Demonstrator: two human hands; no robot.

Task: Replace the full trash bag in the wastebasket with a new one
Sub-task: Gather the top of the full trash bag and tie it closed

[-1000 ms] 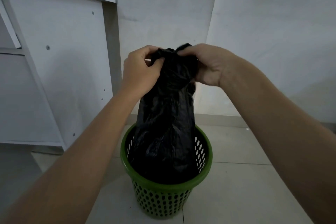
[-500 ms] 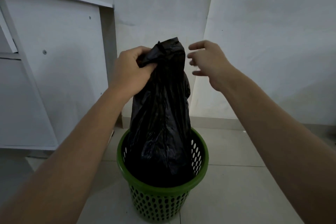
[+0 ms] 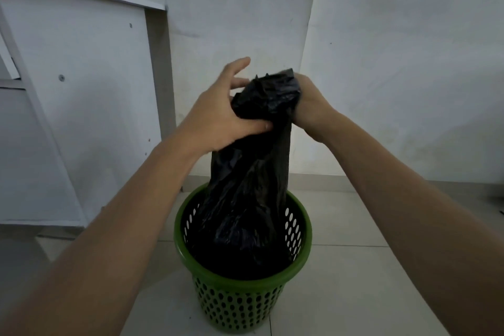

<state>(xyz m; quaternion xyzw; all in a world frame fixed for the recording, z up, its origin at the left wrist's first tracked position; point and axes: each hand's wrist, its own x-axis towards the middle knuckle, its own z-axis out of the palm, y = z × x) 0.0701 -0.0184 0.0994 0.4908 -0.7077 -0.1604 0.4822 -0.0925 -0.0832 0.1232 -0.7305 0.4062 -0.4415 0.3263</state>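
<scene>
Your left hand (image 3: 218, 114) clasped the bunched neck of the black trash bag (image 3: 245, 199) with its thumb, two fingers lifted; your right hand (image 3: 311, 101) gripped the top. On the tiled floor (image 3: 354, 281) stood the green wastebasket (image 3: 240, 305), the bag's base inside.

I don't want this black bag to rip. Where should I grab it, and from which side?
Probably take the black trash bag by its gathered neck, from above: the plastic is bunched narrow there, above the green wastebasket, whose walls surround the bulky body. The left hand and right hand grip there.
</scene>
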